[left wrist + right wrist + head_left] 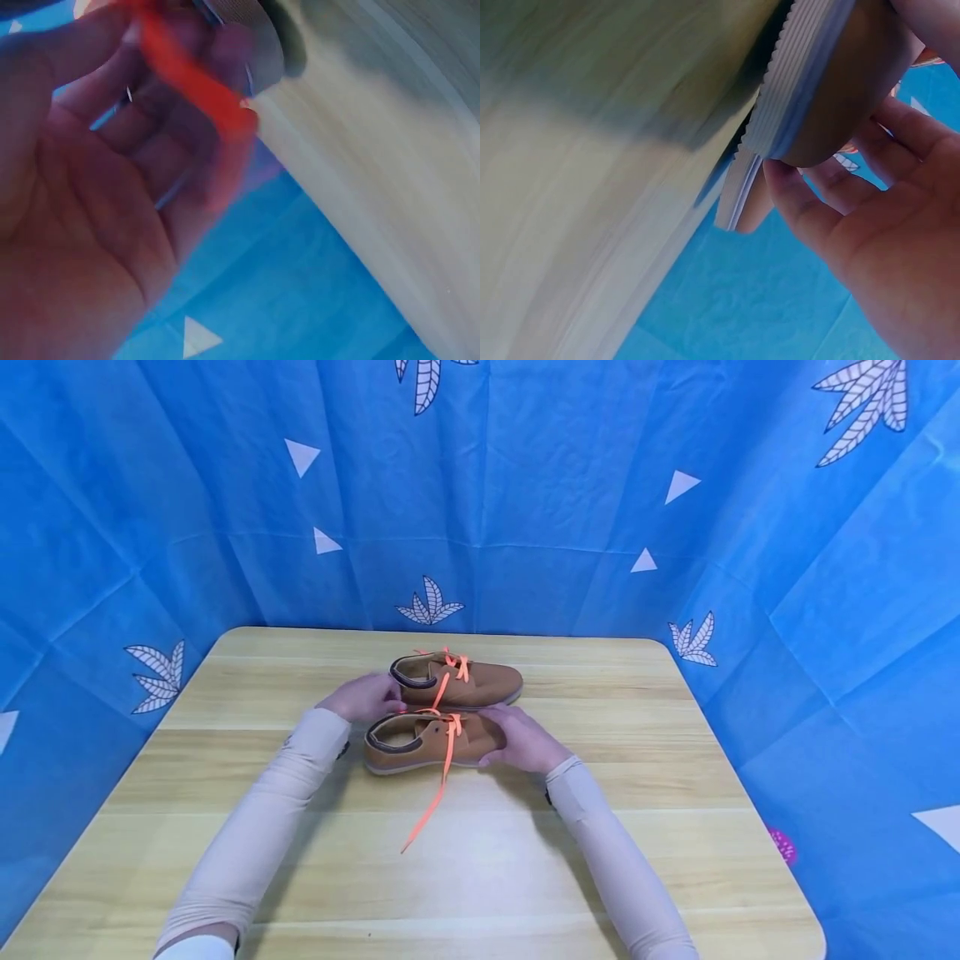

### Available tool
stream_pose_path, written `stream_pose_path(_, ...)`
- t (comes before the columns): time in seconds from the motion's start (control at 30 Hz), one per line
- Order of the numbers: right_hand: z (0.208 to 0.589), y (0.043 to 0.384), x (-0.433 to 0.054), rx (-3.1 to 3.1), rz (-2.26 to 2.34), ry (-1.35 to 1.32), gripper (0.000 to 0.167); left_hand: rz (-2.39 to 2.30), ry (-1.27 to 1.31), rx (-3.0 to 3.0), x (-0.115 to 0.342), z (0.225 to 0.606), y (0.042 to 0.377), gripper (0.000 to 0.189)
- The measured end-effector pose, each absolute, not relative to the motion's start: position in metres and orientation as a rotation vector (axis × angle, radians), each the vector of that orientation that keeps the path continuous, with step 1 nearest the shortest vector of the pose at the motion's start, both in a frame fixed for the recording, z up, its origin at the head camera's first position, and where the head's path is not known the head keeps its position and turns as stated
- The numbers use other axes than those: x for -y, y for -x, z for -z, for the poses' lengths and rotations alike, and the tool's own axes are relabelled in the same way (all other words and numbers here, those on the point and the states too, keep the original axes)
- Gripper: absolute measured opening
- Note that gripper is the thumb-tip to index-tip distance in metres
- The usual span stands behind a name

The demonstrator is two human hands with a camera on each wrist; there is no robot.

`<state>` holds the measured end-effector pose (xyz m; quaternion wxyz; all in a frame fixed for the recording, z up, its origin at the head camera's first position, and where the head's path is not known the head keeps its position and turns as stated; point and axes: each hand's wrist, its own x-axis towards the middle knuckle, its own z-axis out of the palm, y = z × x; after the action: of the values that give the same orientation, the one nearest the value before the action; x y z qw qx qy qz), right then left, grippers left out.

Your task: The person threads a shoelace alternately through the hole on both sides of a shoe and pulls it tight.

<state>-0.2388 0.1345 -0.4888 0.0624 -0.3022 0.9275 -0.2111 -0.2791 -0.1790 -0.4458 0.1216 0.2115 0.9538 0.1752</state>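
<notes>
Two brown lace-up shoes lie side by side on the table, toes to the right. The near shoe (pixel 420 745) has its toe in my right hand (pixel 522 739), thumb on the near side and fingers round the far side. In the right wrist view the fingertips are at the ridged sole (pixel 802 82) of the toe. My left hand (pixel 365 697) is by the heels and pinches an orange shoelace (pixel 199 90), which runs blurred across its fingers in the left wrist view. The far shoe (pixel 491 681) sits just behind. Another orange lace end (pixel 427 818) trails from the near shoe onto the table.
The light wooden table (pixel 600 877) has rounded corners. A blue curtain (pixel 555 468) with white leaf and triangle prints surrounds its back and sides.
</notes>
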Motion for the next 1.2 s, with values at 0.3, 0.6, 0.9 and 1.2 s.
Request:
stream_pose_path(0.3, 0.461, 0.213, -0.113, -2.920, 0.776, 1.350, 0.041, -0.745, -0.472, -2.972, 0.169, 0.427, 0.232, 0.027)
stream_pose_path(0.6, 0.458, 0.177, -0.058, -2.519, 0.062, 1.720, 0.019, -0.830, -0.687, -2.907, 0.147, 0.430, 0.208, 0.018)
stream_pose_path(0.9, 0.482, 0.169, -0.053, -2.561, -0.102, 1.767, 0.031, -0.816, -0.691, -2.844, 0.136, 0.442, 0.207, 0.013)
stream_pose_path(1.2, 0.481, 0.196, -0.098, -2.683, 1.139, 0.932, 0.013, -0.863, -0.646, -2.880, 0.138, 0.432, 0.203, 0.015)
